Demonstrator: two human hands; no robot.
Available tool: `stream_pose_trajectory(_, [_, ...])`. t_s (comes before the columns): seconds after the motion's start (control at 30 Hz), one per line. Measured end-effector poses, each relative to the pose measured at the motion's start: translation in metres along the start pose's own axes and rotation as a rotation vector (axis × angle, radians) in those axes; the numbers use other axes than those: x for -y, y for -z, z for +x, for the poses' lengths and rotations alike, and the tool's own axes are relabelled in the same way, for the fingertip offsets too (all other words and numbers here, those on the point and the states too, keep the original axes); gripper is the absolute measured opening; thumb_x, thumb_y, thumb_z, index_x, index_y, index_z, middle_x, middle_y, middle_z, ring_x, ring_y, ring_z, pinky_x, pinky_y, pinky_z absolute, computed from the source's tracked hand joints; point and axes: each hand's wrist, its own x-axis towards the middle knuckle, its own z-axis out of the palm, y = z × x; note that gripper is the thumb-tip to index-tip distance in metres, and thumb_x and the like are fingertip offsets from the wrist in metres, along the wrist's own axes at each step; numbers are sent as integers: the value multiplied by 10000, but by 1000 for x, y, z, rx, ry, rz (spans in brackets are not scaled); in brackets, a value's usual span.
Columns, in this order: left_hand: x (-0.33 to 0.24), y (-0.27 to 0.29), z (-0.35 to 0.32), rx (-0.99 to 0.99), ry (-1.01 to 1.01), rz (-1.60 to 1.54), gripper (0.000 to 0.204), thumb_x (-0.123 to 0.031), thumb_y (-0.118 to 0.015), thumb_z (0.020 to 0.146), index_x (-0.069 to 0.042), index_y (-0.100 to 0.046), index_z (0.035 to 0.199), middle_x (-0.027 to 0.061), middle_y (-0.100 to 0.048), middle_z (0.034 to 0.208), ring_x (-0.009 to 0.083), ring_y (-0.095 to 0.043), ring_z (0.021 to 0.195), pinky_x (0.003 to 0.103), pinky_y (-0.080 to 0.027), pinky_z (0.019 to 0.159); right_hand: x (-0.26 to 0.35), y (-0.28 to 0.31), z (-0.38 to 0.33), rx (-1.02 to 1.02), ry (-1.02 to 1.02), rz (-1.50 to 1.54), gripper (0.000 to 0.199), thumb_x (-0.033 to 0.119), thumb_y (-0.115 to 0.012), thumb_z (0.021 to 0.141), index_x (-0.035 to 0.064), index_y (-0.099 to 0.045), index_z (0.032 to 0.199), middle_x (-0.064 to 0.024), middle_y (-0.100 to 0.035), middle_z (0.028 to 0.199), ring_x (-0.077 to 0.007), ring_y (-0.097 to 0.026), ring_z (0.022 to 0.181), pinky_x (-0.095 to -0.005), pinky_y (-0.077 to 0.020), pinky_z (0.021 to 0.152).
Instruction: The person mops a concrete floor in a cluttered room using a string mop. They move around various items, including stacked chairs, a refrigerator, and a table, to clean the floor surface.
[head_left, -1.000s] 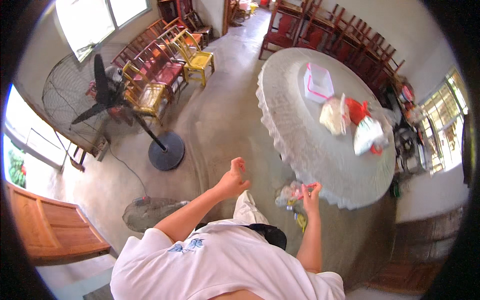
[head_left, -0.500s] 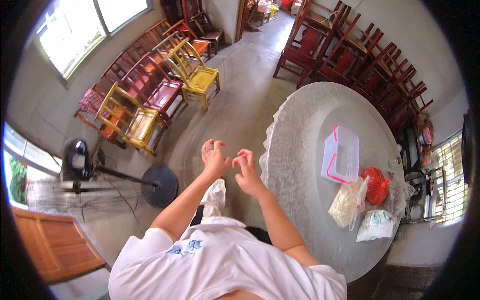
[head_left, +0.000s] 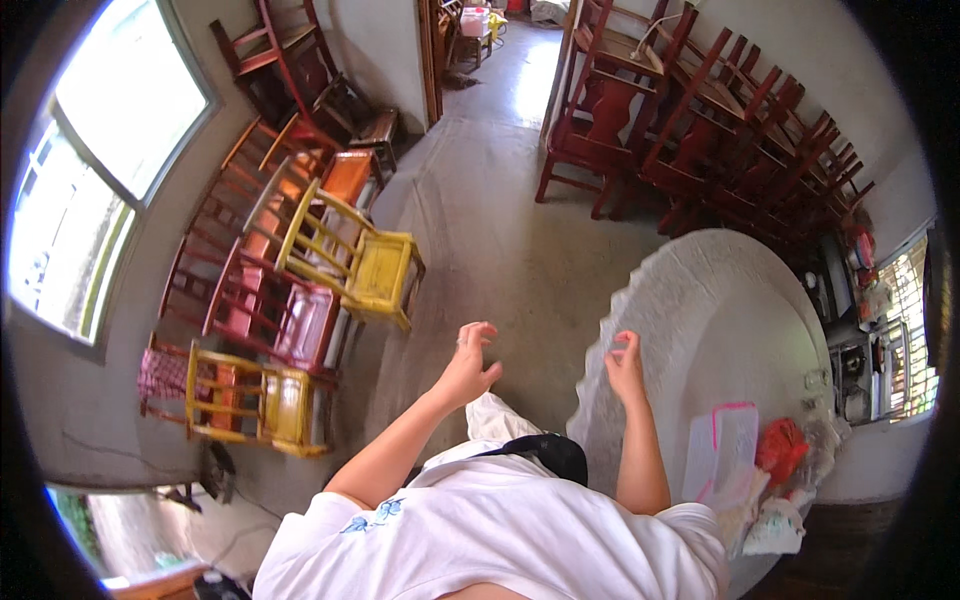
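Observation:
My left hand [head_left: 468,365] is held out in the air over the floor, its fingers loosely bent and apart, with nothing in it. My right hand [head_left: 625,365] hovers by the wavy edge of the covered round table [head_left: 655,300], also empty, the fingers curled but apart. On the table, to the right of my right forearm, stands a clear plastic basket [head_left: 722,450] with pink handles. A red plastic bag [head_left: 781,448] lies against it, and a white bag [head_left: 775,528] sits nearer to me. A pale, blurred bag [head_left: 737,520] is partly hidden by my sleeve.
Yellow chairs [head_left: 382,270] and red chairs [head_left: 305,325] line the left wall under a window [head_left: 120,120]. Dark red chairs [head_left: 610,110] are stacked along the right wall. A doorway [head_left: 505,70] opens at the far end. A small glass [head_left: 815,380] stands on the table's far right.
My view has swung and shifted forward, so the table sits lower right and the chairs nearer. My hands have moved apart; the standing fan has mostly left the view.

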Motion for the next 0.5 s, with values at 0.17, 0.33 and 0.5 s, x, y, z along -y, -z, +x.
stream_pose_trajectory(0.17, [100,102,132,13,50,498,359,-93,-606,606,-234,-634,935,108,-327,1322,384,-148,1289,482,-112,1049,59,-60,188,-87,298,-243,352,-141,-504,565,142,-568,765,-86,-360,1296,-318,-307,1207,-433,-239,992])
stream_pose_trajectory(0.33, [149,213,243,-115,209,387,480,-119,-588,654,-204,-541,1125,111,-349,1300,341,-276,1242,484,-188,1016,192,-161,376,109,471,-102,416,-117,-514,581,126,-591,909,-103,-370,1267,-323,-383,1134,-400,-308,976])
stream_pose_trajectory(0.5, [274,252,365,-521,371,-253,566,85,-521,740,-106,-214,1176,104,-393,994,226,-453,1043,309,-530,647,249,-284,508,609,292,402,433,30,-495,805,52,-302,1192,-123,-464,1077,-176,-564,623,-295,-470,657])
